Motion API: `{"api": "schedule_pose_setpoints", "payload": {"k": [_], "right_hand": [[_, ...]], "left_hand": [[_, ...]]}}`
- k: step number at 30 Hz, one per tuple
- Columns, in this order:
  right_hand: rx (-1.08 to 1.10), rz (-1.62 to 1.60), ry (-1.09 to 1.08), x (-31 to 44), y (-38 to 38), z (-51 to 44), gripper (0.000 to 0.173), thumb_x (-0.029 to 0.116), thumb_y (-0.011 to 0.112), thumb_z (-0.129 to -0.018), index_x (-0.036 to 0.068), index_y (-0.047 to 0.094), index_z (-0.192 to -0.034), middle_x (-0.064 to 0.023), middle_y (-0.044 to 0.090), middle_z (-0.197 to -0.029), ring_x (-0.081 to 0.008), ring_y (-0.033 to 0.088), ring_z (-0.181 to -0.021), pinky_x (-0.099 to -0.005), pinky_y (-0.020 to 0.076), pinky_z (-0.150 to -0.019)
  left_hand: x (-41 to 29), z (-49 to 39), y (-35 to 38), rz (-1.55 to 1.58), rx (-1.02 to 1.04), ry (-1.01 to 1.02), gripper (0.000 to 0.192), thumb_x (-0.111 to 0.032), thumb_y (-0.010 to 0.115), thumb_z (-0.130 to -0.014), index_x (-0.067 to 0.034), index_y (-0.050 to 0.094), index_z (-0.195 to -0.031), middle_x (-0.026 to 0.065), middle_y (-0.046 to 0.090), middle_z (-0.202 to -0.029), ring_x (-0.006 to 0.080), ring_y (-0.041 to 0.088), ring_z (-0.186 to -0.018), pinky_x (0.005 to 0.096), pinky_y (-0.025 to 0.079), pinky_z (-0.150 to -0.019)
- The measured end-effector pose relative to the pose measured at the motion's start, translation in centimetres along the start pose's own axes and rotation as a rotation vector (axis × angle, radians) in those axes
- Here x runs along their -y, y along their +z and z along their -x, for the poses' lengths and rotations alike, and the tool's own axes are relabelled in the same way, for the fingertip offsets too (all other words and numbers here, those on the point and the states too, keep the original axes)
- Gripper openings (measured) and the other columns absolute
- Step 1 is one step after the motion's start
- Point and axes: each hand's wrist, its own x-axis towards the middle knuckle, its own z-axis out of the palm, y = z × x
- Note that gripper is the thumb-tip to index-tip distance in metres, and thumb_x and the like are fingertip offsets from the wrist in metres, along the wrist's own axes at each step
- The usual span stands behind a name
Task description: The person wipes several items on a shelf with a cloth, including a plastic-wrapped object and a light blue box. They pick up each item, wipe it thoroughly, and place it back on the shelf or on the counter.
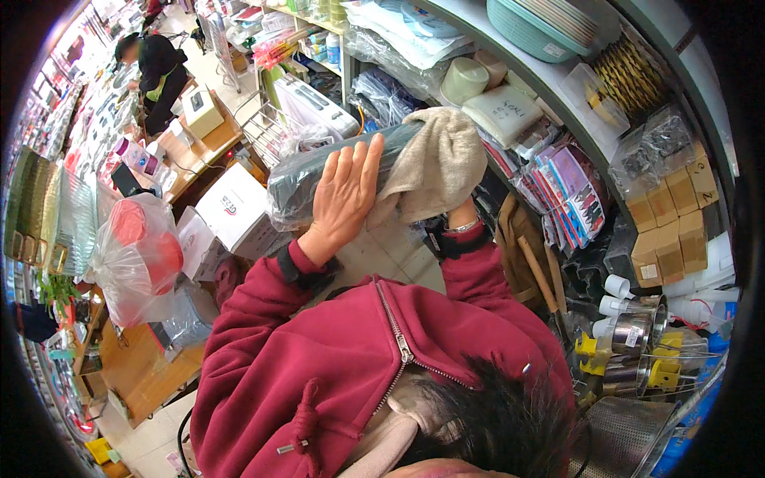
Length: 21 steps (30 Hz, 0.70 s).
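Note:
My left hand [349,188] lies flat against a dark, roll-shaped bundle in clear plastic [299,182], its fingers straight and nearly together. The bundle is held up at a slant in front of my chest. A beige cloth [445,164] is bunched over the bundle's right end and hangs down from it. My right hand [463,216] reaches in behind this cloth, with a bracelet at the wrist; its fingers are hidden by the cloth. Both forearms are in dark red sleeves.
Shelves on the right carry a teal plastic basket [532,30], rope [630,74] and small cardboard boxes [672,239]. At left are a white carton [233,206], a plastic bag with red items [140,251] and a wooden table [146,370]. Another person [158,71] bends over goods further off.

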Motion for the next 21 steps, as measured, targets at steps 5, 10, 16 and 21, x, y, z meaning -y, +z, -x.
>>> {"api": "schedule_pose_setpoints", "payload": {"k": [5, 10, 16, 21], "right_hand": [[-0.174, 0.218, -0.034, 4.1, -1.0, -1.3, 0.02, 0.018, 0.058, -0.102, 0.002, 0.066, -0.111, -0.0071, 0.069, -0.108, -0.0208, 0.065, -0.097, -0.0372, 0.0536, -0.091], [-0.328, 0.43, -0.129, 8.8, -2.5, -1.8, 0.024, 0.022, 0.063, -0.096, 0.001, 0.07, -0.104, -0.0069, 0.07, -0.103, -0.0219, 0.065, -0.094, -0.0397, 0.0539, -0.089], [-0.319, 0.44, -0.149, 10.3, -2.3, -2.8, 0.027, 0.024, 0.067, -0.089, 0.0, 0.07, -0.102, -0.0081, 0.07, -0.101, -0.0242, 0.065, -0.095, -0.0408, 0.0528, -0.089], [-0.233, 0.409, -0.139, 10.5, -1.1, -4.0, 0.031, 0.025, 0.071, -0.082, -0.001, 0.071, -0.1, -0.0092, 0.07, -0.1, -0.0261, 0.064, -0.096, -0.0417, 0.0519, -0.089]], "left_hand": [[0.3, 0.6, -0.3, 0.154, -0.041, -0.159, 0.085, -0.008, 0.069, -0.08, 0.005, 0.031, -0.154, 0.0189, 0.054, -0.131, 0.0354, 0.052, -0.119, 0.0444, 0.04, -0.106], [2.2, 0.4, -0.7, 0.323, -0.113, -0.421, 0.12, -0.015, 0.093, -0.061, 0.002, 0.023, -0.157, 0.0205, 0.054, -0.124, 0.0393, 0.053, -0.113, 0.0466, 0.043, -0.099], [4.0, 0.4, -0.9, 0.375, -0.162, -0.489, 0.123, -0.02, 0.094, -0.062, 0.003, 0.021, -0.157, 0.0185, 0.054, -0.12, 0.036, 0.052, -0.111, 0.0452, 0.043, -0.098], [3.7, 0.8, -0.7, 0.568, -0.154, -0.483, 0.128, -0.019, 0.097, -0.057, 0.001, 0.02, -0.158, 0.0168, 0.053, -0.119, 0.0352, 0.052, -0.11, 0.044, 0.044, -0.099]]}}
